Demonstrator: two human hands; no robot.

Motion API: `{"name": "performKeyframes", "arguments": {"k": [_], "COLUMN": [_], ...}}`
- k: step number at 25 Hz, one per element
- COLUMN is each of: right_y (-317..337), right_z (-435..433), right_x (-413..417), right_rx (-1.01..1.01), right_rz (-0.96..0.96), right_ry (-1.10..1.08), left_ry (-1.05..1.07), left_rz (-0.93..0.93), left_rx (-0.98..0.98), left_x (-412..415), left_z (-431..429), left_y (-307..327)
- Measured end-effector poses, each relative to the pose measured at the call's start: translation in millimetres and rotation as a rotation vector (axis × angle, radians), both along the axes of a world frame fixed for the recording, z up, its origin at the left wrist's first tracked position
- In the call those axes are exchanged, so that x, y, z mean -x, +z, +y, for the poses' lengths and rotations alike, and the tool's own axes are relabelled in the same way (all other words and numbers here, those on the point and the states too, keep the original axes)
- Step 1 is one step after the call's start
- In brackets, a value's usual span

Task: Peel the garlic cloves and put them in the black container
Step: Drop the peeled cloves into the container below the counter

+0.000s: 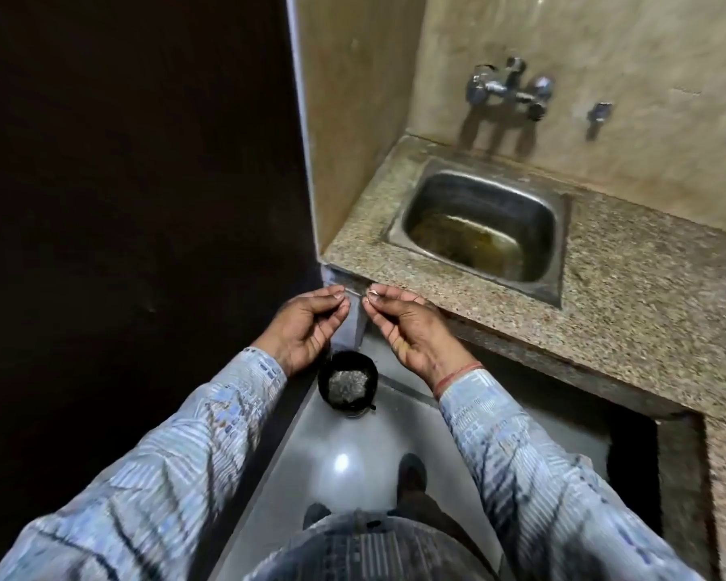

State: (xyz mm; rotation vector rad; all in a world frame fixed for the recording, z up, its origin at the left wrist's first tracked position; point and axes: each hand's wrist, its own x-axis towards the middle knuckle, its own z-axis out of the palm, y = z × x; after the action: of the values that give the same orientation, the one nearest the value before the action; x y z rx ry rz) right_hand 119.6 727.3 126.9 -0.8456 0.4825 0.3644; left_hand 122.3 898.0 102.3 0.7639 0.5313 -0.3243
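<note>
- Far left there is only a dark wall (122, 203), nothing for you to work with there.
- Your left hand (311, 325) hangs in the air just off the counter's corner. The fingers (336, 306) are curled in, with thumb and forefinger tip brought together. Whether they pinch a scrap of skin or nothing at all I cannot tell.
- Below and between your hands, down on the floor (340, 459), sits the black container (348, 357). There is a pale greyish heap (346, 383) inside it. It is too blurred to say whether that is peeled cloves, skins or both.
- Now the right hand (411, 329), close beside the left but not touching it. Its thumb and forefinger pinch a small pale garlic clove (372, 293) at the very tips, and the other fingers are loosely bent. It is too small to show whether any skin is left on it.
- Further right the speckled counter (629, 278) carries a steel sink (563, 253) with murky water in the bottom. The taps (508, 88) are on the wall above it. No loose garlic shows on the counter.
- My call on progress: you look to be mid-peel on this one clove. The heap suggests the job is well under way.
- What is left, by my reading: finish stripping this clove, then drop it straight down into the container. No unpeeled cloves are in view, so I cannot tell how many remain.
</note>
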Motion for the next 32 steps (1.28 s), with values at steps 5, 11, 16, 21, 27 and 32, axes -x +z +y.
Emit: {"name": "performKeyframes", "arguments": {"k": [5,11,16,21,27,32], "right_y": [-35.1,-125.3,-277.1,-467.7,-714.5,-776.4], "right_z": [25.2,12.6,3.5,6.4,35.5,26.0], "right_x": [-28.7,-69.2,-116.4,-145.8,-166.4,-159.3], "right_rx": [0.052,0.129,0.168,0.223,1.214,1.405], "right_rz": [0.064,0.158,0.268,0.304,-0.274,-0.482], "right_ry": [0.153,0.327,0.430,0.564,1.417,1.071], "left_ry": [0.112,0.192,0.223,0.210,0.081,-0.264], "left_rz": [0.113,0.252,0.380,0.542,0.522,0.505], "left_rx": [-0.025,-0.090,-0.162,-0.289,-0.285,-1.037], "left_x": [-4.9,-31.8,-67.1,-87.6,-97.3,-98.6], "left_z": [19.2,6.6,-4.6,-14.5,-16.1,-7.2], "left_y": [-37.3,-117.5,-263.7,-440.4,-637.6,-716.2]}}
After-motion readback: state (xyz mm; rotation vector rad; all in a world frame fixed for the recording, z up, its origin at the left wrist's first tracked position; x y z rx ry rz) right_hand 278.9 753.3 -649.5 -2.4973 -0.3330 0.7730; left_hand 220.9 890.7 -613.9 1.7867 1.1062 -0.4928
